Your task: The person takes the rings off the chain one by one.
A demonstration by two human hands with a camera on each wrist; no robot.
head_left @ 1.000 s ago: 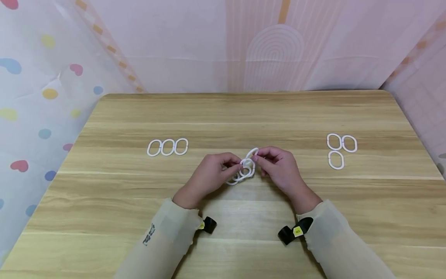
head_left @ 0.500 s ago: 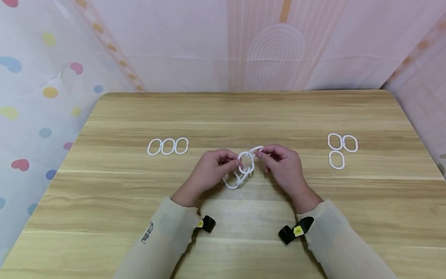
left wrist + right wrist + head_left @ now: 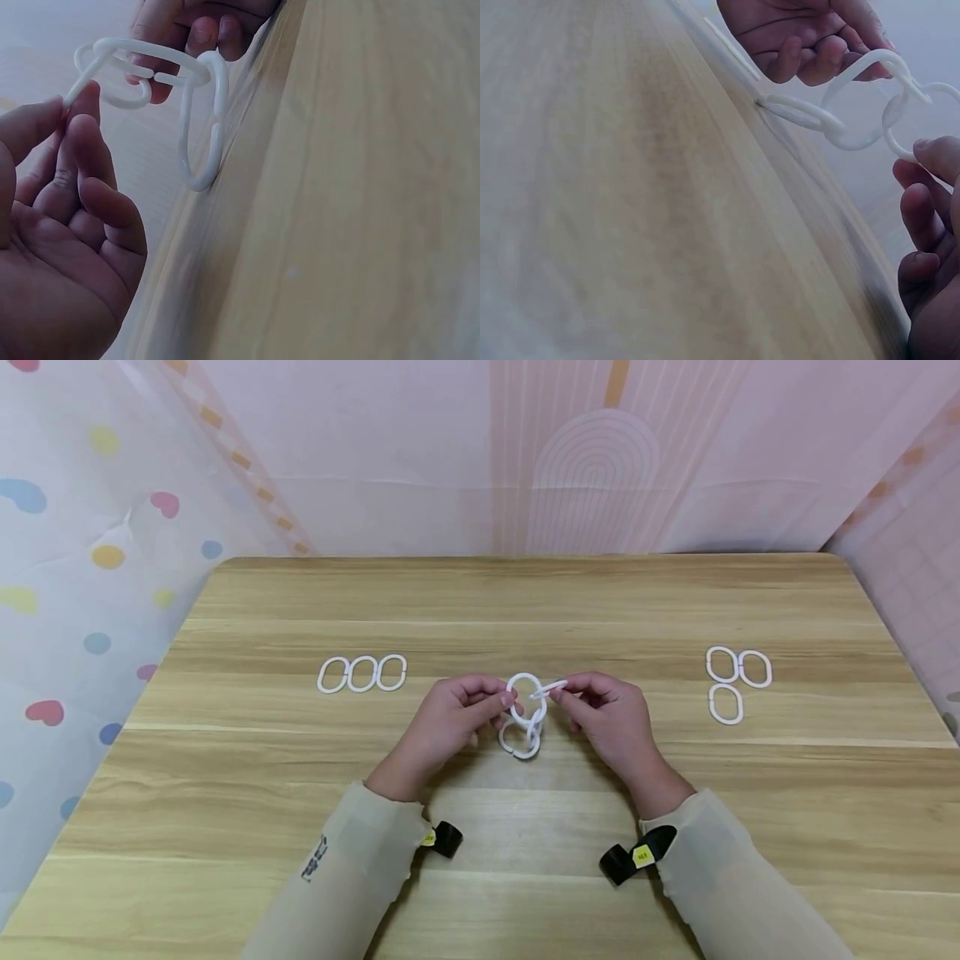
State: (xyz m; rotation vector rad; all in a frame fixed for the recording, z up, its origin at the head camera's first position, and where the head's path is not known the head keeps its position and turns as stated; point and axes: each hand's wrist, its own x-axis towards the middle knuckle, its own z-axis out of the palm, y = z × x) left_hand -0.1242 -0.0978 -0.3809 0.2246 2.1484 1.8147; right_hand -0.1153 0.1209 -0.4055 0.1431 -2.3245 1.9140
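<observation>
Pale pink backdrop (image 3: 420, 435) with a printed arch rises behind a wood-grain surface (image 3: 480, 610), and a white panel (image 3: 52, 585) printed with coloured spots and heart shapes stands along its left side. Over the middle of the surface, the left hand (image 3: 453, 718) pinches a white oval link (image 3: 522, 675) between thumb and forefinger, its other fingers curled loosely. The right hand (image 3: 615, 718) has its grip pressed together on the end of a second link (image 3: 552, 687), whose other end crosses the first link's rim and shows inside its loop. From the lower side of the first link hangs the lower part of the chain (image 3: 525, 755); overlap there makes its links hard to count. Farther left lies a row of three white links (image 3: 377, 674), side by side. On the right lie three more links (image 3: 738, 668), two next to each other and one just nearer the person. Both forearms wear beige sleeves (image 3: 337, 877), with black wrist devices (image 3: 618, 864) bearing yellow labels.
</observation>
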